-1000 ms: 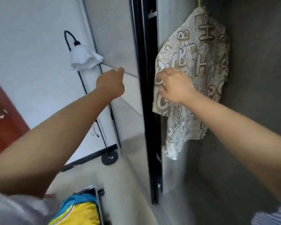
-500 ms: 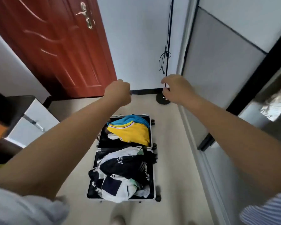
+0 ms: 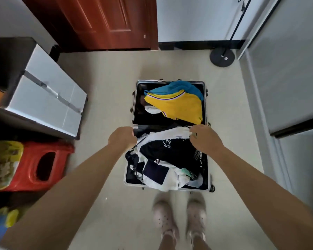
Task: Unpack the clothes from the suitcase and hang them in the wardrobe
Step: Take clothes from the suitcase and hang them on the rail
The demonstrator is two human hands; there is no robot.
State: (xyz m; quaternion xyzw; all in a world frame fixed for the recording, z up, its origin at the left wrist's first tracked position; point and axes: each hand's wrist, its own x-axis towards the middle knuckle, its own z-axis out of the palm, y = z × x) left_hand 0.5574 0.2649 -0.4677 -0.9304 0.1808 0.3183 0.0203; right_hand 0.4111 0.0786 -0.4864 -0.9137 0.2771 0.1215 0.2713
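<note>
An open suitcase [image 3: 134, 105] with a silver rim lies on the floor in front of me. Its far half holds a yellow garment [image 3: 179, 107] over a blue one [image 3: 186, 86]. The near half is piled with black and white clothes [image 3: 163, 159]. My right hand [image 3: 204, 139] is over the top right of that pile, its fingers curled onto the white cloth [image 3: 175, 132]. At the pile's top left edge, by the suitcase hinge, my left hand [image 3: 122, 138] is curled with its fingertips hidden. The wardrobe's grey sliding door [image 3: 287, 69] stands at the right.
A red door [image 3: 107, 22] is at the back. A grey cabinet [image 3: 43, 98] and a red plastic stool [image 3: 43, 165] stand to the left. A floor lamp's round base [image 3: 221, 56] sits at the back right. My feet in pale clogs [image 3: 179, 217] stand just before the suitcase.
I have turned from the patterned shirt hanging in the wardrobe down to the suitcase. Both hands have dropped from chest height to the black and white pile.
</note>
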